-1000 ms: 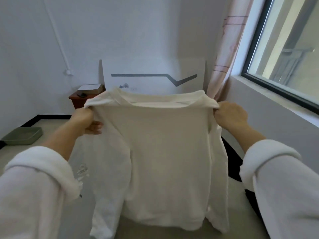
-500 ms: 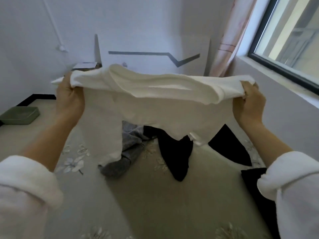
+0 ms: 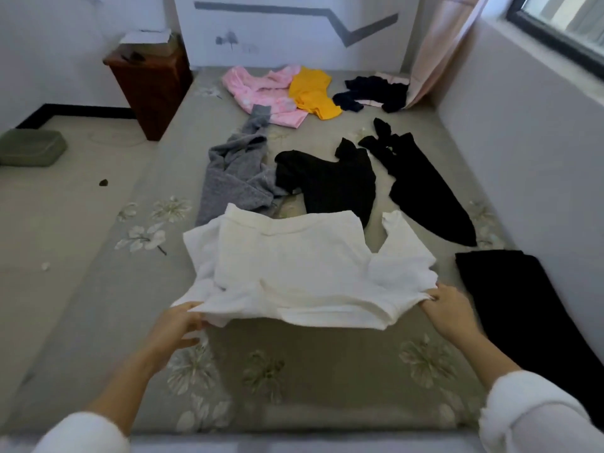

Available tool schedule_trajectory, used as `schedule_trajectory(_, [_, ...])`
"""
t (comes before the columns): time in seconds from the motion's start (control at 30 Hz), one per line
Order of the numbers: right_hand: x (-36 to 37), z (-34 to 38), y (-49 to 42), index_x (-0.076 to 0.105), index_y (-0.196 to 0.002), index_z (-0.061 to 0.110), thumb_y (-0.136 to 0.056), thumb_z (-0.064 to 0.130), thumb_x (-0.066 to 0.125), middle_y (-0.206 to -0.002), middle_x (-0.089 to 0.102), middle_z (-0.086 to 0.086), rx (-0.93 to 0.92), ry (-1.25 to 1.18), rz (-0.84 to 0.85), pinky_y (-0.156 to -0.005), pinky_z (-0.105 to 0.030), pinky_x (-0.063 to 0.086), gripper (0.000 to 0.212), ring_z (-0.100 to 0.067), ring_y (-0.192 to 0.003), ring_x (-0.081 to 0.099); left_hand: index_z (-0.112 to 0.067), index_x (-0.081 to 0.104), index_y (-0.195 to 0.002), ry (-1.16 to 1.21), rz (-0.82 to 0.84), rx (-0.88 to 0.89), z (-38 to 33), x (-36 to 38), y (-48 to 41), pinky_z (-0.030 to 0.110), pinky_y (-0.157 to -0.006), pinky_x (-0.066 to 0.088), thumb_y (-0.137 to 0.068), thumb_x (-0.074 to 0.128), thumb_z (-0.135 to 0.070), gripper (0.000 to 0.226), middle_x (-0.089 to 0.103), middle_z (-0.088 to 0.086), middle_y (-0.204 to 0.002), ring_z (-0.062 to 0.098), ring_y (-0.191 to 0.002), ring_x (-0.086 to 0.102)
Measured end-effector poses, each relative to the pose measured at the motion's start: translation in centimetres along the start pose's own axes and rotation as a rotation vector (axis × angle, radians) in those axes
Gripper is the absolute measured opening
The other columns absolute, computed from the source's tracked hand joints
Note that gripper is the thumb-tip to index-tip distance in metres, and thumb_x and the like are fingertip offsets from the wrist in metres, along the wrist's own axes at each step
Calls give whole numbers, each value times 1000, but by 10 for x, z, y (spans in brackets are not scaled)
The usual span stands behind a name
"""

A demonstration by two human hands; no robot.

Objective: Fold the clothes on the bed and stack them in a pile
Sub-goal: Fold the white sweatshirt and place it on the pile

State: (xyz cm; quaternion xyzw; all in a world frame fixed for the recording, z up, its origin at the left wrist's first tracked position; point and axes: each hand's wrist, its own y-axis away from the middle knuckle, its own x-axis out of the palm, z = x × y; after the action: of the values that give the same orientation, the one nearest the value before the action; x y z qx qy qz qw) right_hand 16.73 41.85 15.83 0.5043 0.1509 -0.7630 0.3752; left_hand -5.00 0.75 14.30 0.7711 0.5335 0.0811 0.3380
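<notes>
Laying white sweatshirt (image 3: pixel 294 266) flat by bed's (image 3: pixel 294 371) front edge, near corners pinched in left grip (image 3: pixel 178 322) and right grip (image 3: pixel 447 308); next, likely folding sleeves inward.

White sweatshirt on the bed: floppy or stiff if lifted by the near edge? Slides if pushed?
Probably floppy: the white sweatshirt droops between the left hand and right hand and lies rumpled, one sleeve bunched. Likely light: two edge grips seem enough to raise its near edge. Pushed, it would probably wrinkle rather than slide whole across the bed cover.
</notes>
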Motion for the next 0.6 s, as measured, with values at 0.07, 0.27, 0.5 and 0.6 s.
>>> schedule_trajectory(0.07, [27, -16, 17, 65, -73, -1, -90, 12, 56, -89, 58, -9, 86, 72, 169, -60, -31, 29, 23, -31, -82, 59, -11, 63, -109, 181, 53, -259, 36, 10, 0, 44, -81, 46, -81, 46, -5, 33, 61, 14, -100, 33, -89, 58])
schedule_trajectory(0.27, [79, -42, 56, 68, -78, 6, -90, 11, 52, -94, 70, -16, 244, 171, 374, -80, -33, 42, 21, -31, -94, 65, -6, 51, -132, 297, -111, -427, 108, 46, -3, 49, -97, 47, -89, 60, -2, 45, 49, 17, -135, 38, -117, 51])
schedule_trajectory(0.5, [113, -70, 85, 64, -76, 22, -87, 18, 51, -107, 67, -10, 266, 397, 486, -81, -30, 49, 17, -27, -96, 63, -13, 56, -122, 129, -133, -513, 172, 56, 2, 40, -69, 53, -84, 42, 17, 51, 45, 19, -132, 40, -108, 52])
schedule_trajectory(0.6, [145, -81, 97, 64, -112, 25, -88, 22, 50, -122, 59, -4, 244, 561, 701, -90, -29, 43, 27, -23, -109, 55, -11, 51, -126, 9, -70, -607, 201, 63, -1, 43, -69, 54, -81, 49, 19, 54, 43, 20, -133, 42, -108, 52])
